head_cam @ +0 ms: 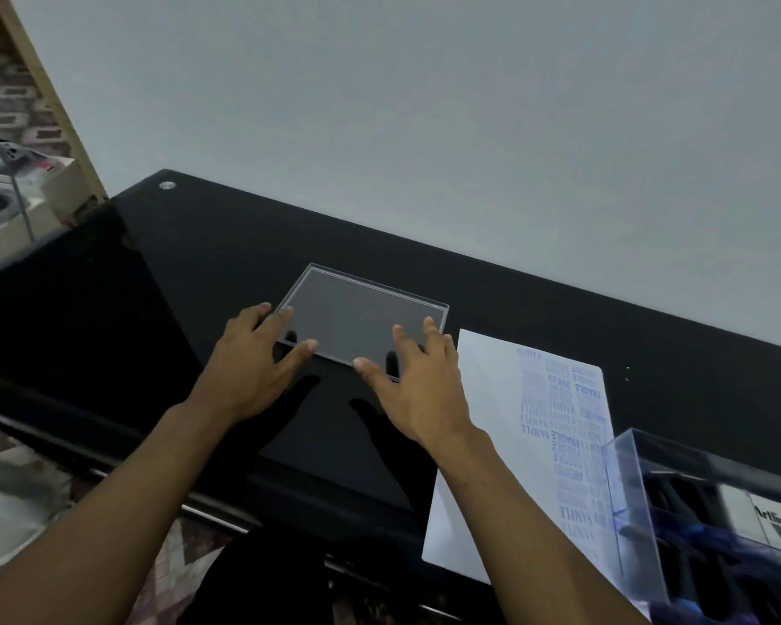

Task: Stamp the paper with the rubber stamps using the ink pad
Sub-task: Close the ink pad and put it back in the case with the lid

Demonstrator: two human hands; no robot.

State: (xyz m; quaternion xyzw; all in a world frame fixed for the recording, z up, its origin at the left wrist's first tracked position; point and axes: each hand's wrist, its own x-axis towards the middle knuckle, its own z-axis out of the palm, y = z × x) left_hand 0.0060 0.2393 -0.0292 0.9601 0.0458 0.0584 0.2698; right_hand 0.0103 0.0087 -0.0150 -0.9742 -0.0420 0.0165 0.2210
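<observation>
A glossy black table (pixel 177 272) carries the stamped paper (pixel 492 444), just right of a clear lid (pixel 361 315). The left hand (pixel 249 358) and right hand (pixel 420 390), fingers spread, touch the lid's near corners; it looks stiff and slippery, best gripped by its edges.

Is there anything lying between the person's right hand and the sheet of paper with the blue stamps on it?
Nothing visible. The right hand is over the clear lid's near corner, and the paper lies just to its right, with only bare black table between.

Black glossy table (pixel 190 281) against a plain grey wall (pixel 424 106), with a clear acrylic lid (pixel 357 318) lying flat mid-table, and shelf clutter (pixel 5 191) far left.
</observation>
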